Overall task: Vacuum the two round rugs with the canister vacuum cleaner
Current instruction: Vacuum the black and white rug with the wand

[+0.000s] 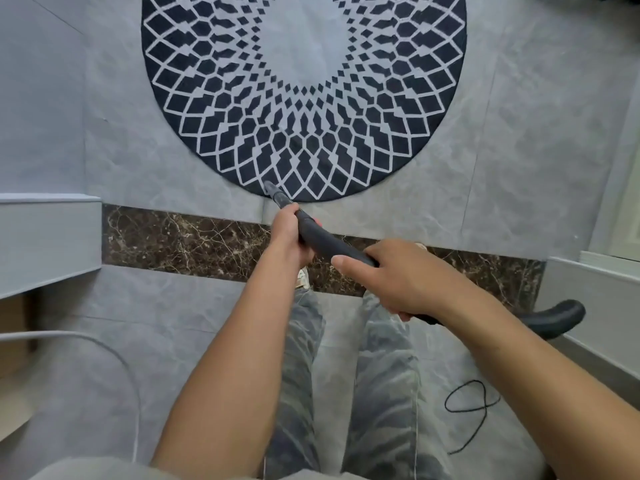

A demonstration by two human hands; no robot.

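A round rug [304, 98] with a dark blue and white diamond pattern lies on the grey tiled floor ahead of me. The black vacuum wand [329, 242] slants from lower right to upper left, and its narrow nozzle tip [272, 189] meets the rug's near edge. My left hand [289, 237] grips the wand near its front end. Further back, my right hand [401, 275] holds the wand's handle. The black hose [554, 317] curves away behind my right forearm. The canister itself is out of view, and only one rug shows.
A brown marble strip [180, 237] crosses the floor under my hands. A grey ledge [45, 233] juts in at left and a white skirting [595, 282] at right. A thin black cord [471, 403] loops on the floor at lower right. My legs [346, 375] stand below the wand.
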